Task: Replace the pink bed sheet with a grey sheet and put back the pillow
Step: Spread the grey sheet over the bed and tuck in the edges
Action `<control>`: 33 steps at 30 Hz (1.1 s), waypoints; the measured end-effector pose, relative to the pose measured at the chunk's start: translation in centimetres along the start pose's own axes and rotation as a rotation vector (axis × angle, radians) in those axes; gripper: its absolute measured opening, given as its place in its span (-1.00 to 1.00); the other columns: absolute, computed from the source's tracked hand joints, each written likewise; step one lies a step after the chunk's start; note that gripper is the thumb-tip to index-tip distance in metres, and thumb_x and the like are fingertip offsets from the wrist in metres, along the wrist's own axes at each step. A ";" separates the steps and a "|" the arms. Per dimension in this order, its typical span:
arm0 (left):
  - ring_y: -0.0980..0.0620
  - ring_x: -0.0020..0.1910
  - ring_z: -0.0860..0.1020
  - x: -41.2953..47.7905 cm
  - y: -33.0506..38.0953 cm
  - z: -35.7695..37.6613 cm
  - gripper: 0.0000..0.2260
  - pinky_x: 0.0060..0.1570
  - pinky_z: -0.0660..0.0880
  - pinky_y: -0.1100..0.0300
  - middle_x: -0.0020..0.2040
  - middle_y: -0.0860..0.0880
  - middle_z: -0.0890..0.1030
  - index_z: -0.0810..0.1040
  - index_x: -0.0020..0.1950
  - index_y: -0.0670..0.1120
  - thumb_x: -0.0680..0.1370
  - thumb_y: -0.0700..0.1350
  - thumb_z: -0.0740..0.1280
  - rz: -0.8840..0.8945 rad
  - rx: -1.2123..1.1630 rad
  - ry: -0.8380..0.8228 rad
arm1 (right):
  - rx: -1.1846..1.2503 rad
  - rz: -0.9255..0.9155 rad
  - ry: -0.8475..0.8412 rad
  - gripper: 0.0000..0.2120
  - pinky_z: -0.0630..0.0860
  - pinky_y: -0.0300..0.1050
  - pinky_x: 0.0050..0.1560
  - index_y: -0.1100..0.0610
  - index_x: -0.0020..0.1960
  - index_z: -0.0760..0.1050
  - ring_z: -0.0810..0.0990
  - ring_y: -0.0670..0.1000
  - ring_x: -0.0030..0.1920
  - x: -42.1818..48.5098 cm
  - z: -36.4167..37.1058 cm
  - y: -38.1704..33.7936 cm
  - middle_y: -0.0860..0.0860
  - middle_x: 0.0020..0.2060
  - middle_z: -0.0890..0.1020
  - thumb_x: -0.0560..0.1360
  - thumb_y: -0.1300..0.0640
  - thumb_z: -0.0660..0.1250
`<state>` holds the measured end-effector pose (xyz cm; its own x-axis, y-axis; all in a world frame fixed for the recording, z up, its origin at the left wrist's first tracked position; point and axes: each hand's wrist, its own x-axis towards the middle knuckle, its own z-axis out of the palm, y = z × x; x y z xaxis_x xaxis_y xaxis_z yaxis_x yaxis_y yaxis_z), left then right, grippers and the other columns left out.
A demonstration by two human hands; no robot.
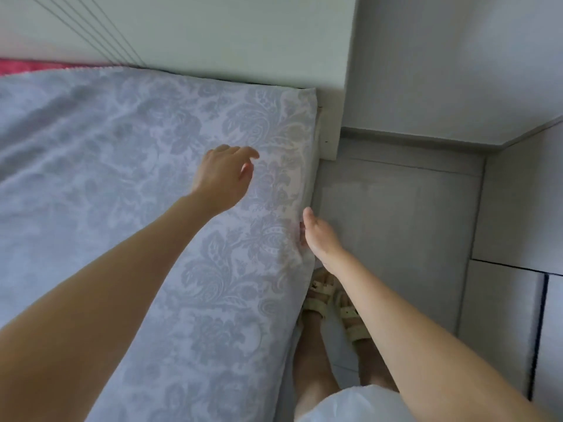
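Grey sheet (152, 178) already covers the mattress, far right corner incl. Pink fabric (27, 66) shows far left, beyond the sheet. Left hand (224, 175) hovers open over the sheet; right hand (316, 233) fingers pressed into the side edge, prob tucking. Pillow not in view, so prob yet to go back.

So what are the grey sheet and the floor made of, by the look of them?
The grey sheet looks like woven cloth, perhaps a cotton damask: matte, with a paler floral pattern, and it creases softly. The floor looks like grey ceramic or stone tile: smooth, faintly glossy, with straight joint lines. The exact kind of either is open.
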<state>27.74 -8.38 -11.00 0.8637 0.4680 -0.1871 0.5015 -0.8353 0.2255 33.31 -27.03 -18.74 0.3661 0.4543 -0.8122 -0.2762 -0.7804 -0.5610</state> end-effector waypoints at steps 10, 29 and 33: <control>-0.10 0.12 0.50 -27.1 -1.0 -4.3 -0.74 0.06 0.42 0.09 0.07 -0.06 0.63 0.53 0.22 -0.08 0.62 -0.07 0.15 -0.747 -0.242 0.023 | -0.525 -0.280 0.007 -0.57 0.53 0.02 -0.01 0.22 -0.13 0.52 0.61 0.17 -0.12 -13.0 6.1 -5.6 0.17 -0.16 0.65 0.61 -0.02 0.00; -0.12 0.13 0.53 -92.6 20.3 4.3 -0.74 -0.02 0.40 0.13 0.17 -0.10 0.58 0.50 0.23 -0.13 0.63 -0.06 0.15 -1.967 -0.723 0.448 | -1.248 -0.704 -0.766 -0.70 0.46 -0.04 -0.21 0.21 -0.20 0.47 0.56 0.11 -0.28 -53.7 39.4 16.6 0.18 -0.25 0.61 0.56 0.06 0.10; -0.10 0.11 0.53 -101.8 24.9 6.7 -0.75 -0.11 0.36 0.16 0.14 -0.08 0.58 0.50 0.20 -0.12 0.63 -0.05 0.14 -2.122 -0.762 0.599 | -1.377 -0.759 -0.889 -0.71 0.46 -0.10 -0.22 0.20 -0.15 0.49 0.56 0.02 -0.35 -61.2 44.5 23.5 0.17 -0.23 0.62 0.59 0.07 0.09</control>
<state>-48.08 -78.75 7.27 -0.8577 0.3378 -0.3875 0.1877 0.9075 0.3758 -35.11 -54.08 10.68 -0.6142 0.5531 -0.5628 0.7330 0.1357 -0.6666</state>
